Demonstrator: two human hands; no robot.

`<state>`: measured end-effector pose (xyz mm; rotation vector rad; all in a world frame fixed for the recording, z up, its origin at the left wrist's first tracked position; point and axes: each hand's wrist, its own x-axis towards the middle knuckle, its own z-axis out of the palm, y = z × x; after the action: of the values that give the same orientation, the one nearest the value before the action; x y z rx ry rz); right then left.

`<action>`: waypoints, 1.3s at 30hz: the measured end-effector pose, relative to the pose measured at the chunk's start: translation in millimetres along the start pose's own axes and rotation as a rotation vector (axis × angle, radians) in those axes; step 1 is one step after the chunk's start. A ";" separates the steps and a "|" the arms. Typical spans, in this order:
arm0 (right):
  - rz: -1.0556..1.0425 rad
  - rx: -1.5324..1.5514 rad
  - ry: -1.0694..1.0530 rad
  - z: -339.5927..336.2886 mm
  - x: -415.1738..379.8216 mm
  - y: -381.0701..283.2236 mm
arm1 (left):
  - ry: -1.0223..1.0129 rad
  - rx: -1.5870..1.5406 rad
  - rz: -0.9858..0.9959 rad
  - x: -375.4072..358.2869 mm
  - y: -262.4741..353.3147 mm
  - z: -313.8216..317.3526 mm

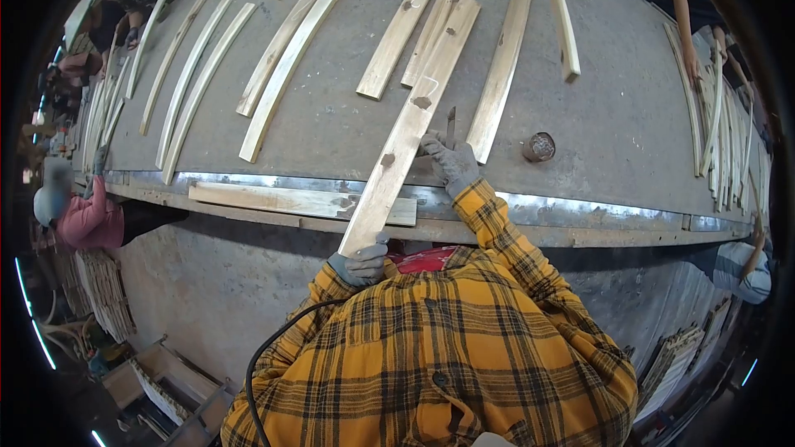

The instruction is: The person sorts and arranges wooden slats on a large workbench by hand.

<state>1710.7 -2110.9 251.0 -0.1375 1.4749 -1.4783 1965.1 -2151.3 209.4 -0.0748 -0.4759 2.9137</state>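
A long pale wooden plank (389,159) slants away from me over the table edge, with brown filler patches and a chalk-like mark on its face. My gloved left hand (360,265) is closed around its near end. Beside the plank's right edge, my gloved right hand (451,164) grips a narrow, putty-knife-like blade (451,128) pointing up and away. Its handle is hidden in the fingers. A small round tin (539,147) with brownish stuff on it stands to the right of that hand.
Several planks lie on the grey table (331,116), including one plank (503,66) just beyond my right hand. Another plank (273,198) lies along the metal-strip edge (580,207). A person in pink (87,215) stands left; others work at the far sides.
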 end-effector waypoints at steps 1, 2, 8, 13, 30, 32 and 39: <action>0.010 0.019 0.060 12.3 -8.2 -4.8 | 0.005 -0.007 -0.008 -1.9 3.9 0.8; 0.017 0.020 0.065 12.9 -7.0 2.7 | 0.010 -0.014 -0.014 -4.3 6.0 1.2; 0.018 0.368 0.011 33.4 -11.4 22.7 | 0.011 -0.018 -0.062 -18.0 14.7 4.2; 0.056 0.018 0.056 31.1 1.6 44.3 | -0.003 -0.004 -0.124 12.3 25.3 8.9; -0.300 -0.320 0.210 -228.1 -45.0 -115.5 | 0.734 1.272 -0.124 122.1 41.5 88.7; -0.193 -0.414 0.304 -269.4 -55.4 -140.9 | 0.784 1.461 -0.086 146.2 55.0 85.5; -0.179 -0.297 0.354 -357.4 -30.9 -159.1 | 1.238 2.584 0.108 260.4 22.2 74.5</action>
<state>1396.3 -1882.6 306.4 -0.1998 2.0116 -1.4683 1699.8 -2145.0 267.8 -1.0412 2.7003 0.8144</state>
